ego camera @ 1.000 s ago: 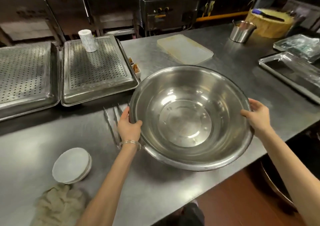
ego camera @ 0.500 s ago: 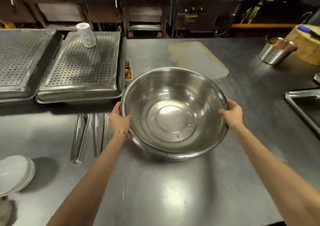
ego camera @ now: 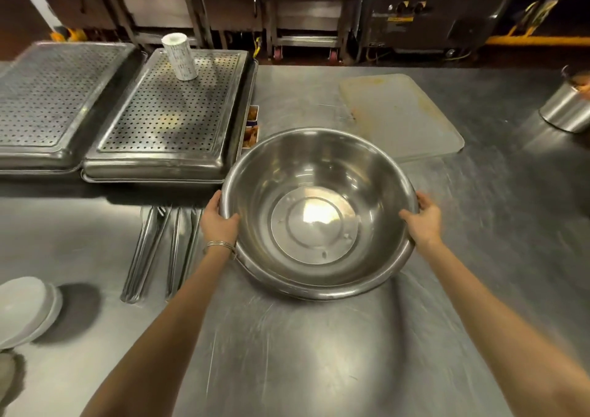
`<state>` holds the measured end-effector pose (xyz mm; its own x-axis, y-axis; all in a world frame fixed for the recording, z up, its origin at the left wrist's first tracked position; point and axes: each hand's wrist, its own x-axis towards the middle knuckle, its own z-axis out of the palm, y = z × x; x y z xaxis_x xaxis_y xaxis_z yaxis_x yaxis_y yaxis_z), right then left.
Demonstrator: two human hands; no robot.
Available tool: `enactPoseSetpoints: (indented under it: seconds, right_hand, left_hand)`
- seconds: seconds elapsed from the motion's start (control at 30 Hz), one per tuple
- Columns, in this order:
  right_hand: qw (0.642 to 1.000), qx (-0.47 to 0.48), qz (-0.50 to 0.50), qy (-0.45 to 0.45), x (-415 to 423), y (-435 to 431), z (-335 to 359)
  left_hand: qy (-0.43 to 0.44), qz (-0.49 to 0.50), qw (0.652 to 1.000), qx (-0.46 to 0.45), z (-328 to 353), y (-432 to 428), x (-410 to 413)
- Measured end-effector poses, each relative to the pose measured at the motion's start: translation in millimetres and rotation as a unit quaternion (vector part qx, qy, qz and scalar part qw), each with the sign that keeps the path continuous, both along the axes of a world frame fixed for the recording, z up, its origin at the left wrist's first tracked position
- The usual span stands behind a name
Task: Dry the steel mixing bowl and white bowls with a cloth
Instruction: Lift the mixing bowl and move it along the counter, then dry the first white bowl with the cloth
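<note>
Item 1, far left edge: we list a scrap of cloth [ego camera: 7, 375], grey-brown, mostly cut off by the frame, lying on the steel counter [ego camera: 319, 352].

Item 2: white bowls [ego camera: 27, 309], stacked upside down, just above the cloth at the left edge; how many are in the stack we cannot tell.

Item 3, rear left: two perforated trays [ego camera: 172, 113] side by side, turned over. On the right-hand one stands a white patterned cylinder [ego camera: 179, 57], upright.

Item 4: several long metal utensils [ego camera: 150, 250] lying parallel on the counter, in front of the trays and just left of our left hand.

Item 5: left hand [ego camera: 220, 223], bangle at the wrist, fingers curled over the left rim of the bowl, gripping it.

Item 6, centre: steel mixing bowl [ego camera: 316, 215], open side up, tilted slightly toward us, near edge at or just above the counter; whether it touches we cannot tell. Small droplets show on its flat base.

Item 7: right hand [ego camera: 423, 221], clasped on the right rim, thumb inside the lip.

Item 8, behind the bowl: pale cutting board [ego camera: 399, 113], flat, stained.

Item 9, far right: steel pot [ego camera: 566, 110], partly out of frame.
</note>
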<state>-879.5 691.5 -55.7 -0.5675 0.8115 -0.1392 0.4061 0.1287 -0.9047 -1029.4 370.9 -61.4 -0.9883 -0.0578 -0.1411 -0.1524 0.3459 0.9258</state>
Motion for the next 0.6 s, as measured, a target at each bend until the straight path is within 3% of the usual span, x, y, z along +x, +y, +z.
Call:
enactPoseSetpoints:
  seconds: [0.33,0.5,0.6]
  right_hand:
    - [0.997,0.052,0.042,-0.049,2.0,-5.8,0.2]
    - [0.970,0.186,0.108,-0.115,4.3,-12.1,18.4]
    - [0.946,0.252,0.165,-0.124,4.0,-21.3,32.7]
  left_hand:
    - [0.082,-0.053,0.994,-0.051,-0.9,-1.2,-6.0]
    - [0.109,-0.135,0.982,-0.080,4.7,-15.7,-7.2]
    - [0.138,-0.175,0.963,-0.149,14.4,-38.6,2.6]
